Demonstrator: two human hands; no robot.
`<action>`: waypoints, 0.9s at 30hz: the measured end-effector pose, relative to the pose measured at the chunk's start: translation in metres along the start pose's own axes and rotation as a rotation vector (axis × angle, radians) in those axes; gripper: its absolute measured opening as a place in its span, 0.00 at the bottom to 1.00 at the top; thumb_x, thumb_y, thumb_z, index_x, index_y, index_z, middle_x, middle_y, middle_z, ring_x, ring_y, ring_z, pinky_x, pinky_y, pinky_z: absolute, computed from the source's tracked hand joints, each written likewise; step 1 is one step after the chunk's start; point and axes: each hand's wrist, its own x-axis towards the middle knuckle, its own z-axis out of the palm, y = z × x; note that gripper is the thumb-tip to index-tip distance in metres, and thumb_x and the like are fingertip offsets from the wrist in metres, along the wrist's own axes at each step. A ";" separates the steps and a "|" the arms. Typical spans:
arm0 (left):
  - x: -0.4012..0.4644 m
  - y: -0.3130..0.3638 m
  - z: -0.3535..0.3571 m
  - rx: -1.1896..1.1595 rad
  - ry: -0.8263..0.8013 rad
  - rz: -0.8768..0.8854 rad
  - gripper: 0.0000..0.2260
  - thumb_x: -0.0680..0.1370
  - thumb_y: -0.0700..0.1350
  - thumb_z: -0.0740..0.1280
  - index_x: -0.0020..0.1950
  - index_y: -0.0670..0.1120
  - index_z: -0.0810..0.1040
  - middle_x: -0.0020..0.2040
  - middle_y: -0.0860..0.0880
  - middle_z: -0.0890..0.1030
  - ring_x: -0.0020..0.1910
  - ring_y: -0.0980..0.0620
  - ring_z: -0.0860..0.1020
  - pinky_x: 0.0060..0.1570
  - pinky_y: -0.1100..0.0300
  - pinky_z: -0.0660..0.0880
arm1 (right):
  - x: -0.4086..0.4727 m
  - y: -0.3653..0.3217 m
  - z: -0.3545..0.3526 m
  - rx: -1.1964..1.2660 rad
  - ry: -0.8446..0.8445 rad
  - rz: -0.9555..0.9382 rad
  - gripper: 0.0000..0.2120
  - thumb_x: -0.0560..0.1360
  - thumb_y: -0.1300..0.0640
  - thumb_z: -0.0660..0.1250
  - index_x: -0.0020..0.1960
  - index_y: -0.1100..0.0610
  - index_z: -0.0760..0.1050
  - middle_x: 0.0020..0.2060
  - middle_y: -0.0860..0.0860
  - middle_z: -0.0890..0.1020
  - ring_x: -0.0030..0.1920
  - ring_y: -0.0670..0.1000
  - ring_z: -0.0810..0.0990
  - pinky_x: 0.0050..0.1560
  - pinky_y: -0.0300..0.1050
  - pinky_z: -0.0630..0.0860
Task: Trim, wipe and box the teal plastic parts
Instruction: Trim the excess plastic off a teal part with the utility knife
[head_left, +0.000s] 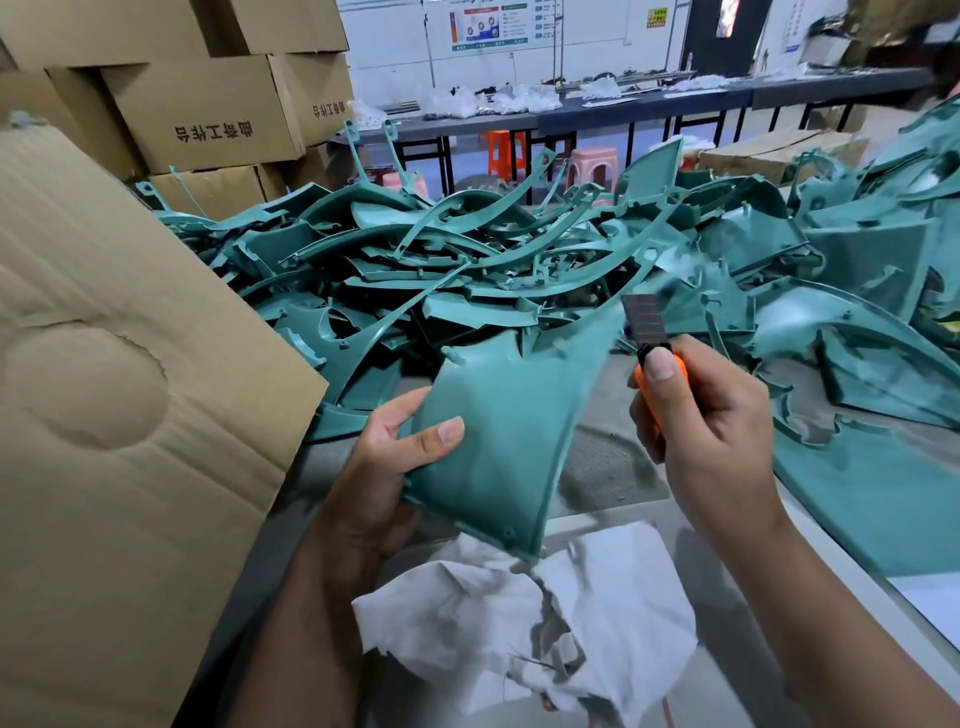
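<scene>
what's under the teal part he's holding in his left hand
A crumpled white cloth lies on the grey table below the held teal part; the part's lower corner overlaps it. The left hand fingers behind the part are hidden.

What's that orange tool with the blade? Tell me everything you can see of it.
The utility knife has an orange handle, mostly hidden inside the right hand, whose thumb presses near a black collar. A dark, segmented blade is extended, pointing up and slightly left. It is held in the air close to the right edge of the teal part; contact is unclear.
</scene>
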 end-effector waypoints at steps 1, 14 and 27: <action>0.001 0.000 0.000 -0.040 0.016 0.016 0.13 0.70 0.39 0.69 0.52 0.44 0.87 0.47 0.43 0.86 0.42 0.47 0.86 0.39 0.57 0.82 | 0.000 0.001 0.001 0.013 0.008 0.024 0.22 0.85 0.45 0.62 0.41 0.61 0.71 0.27 0.56 0.68 0.25 0.57 0.67 0.25 0.44 0.64; -0.004 0.005 -0.019 0.137 0.000 -0.075 0.23 0.65 0.47 0.76 0.59 0.41 0.84 0.53 0.36 0.85 0.46 0.39 0.84 0.45 0.51 0.82 | 0.004 0.028 -0.009 -0.457 0.353 0.349 0.09 0.84 0.55 0.61 0.45 0.53 0.73 0.34 0.51 0.76 0.30 0.44 0.69 0.33 0.48 0.66; -0.004 0.004 -0.015 0.164 -0.036 -0.098 0.24 0.65 0.48 0.76 0.60 0.42 0.84 0.56 0.35 0.84 0.50 0.38 0.84 0.48 0.50 0.82 | 0.004 0.026 -0.011 -0.576 0.357 0.295 0.09 0.83 0.56 0.63 0.45 0.52 0.72 0.30 0.48 0.73 0.30 0.50 0.69 0.32 0.48 0.63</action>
